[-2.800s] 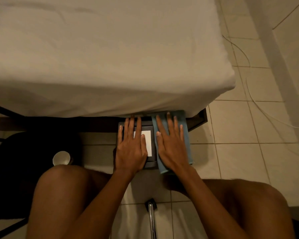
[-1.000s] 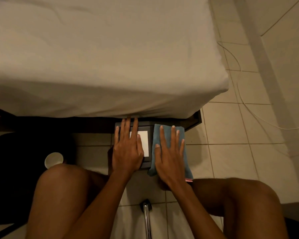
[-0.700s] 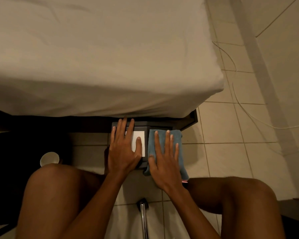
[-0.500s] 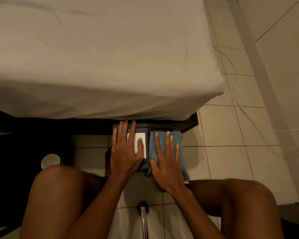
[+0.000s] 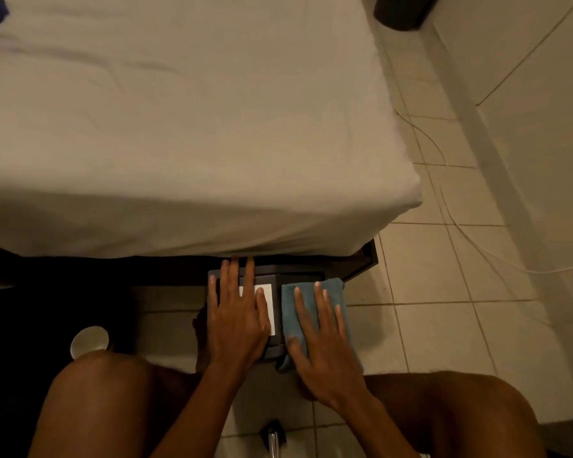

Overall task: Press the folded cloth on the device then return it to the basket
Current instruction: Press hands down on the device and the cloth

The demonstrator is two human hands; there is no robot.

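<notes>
A folded blue cloth (image 5: 328, 289) lies on the right half of a dark box-like device (image 5: 278, 350) on the floor, just under the bed's edge. My right hand (image 5: 321, 338) lies flat on the cloth, fingers spread, palm down. My left hand (image 5: 239, 319) rests flat on the device's left half, partly covering a white panel (image 5: 267, 302). Neither hand grips anything. No basket is in view.
A bed with a white sheet (image 5: 186, 127) fills the upper view, its dark frame (image 5: 364, 259) right above the device. A white round lid or cup (image 5: 89, 342) sits by my left knee. A thin cable (image 5: 457, 226) crosses the tiled floor at right. A metal rod (image 5: 273, 441) stands between my knees.
The cloth has been drawn back from under the bed toward me, and my right hand stays flat on it. The left hand holds its place on the device.
</notes>
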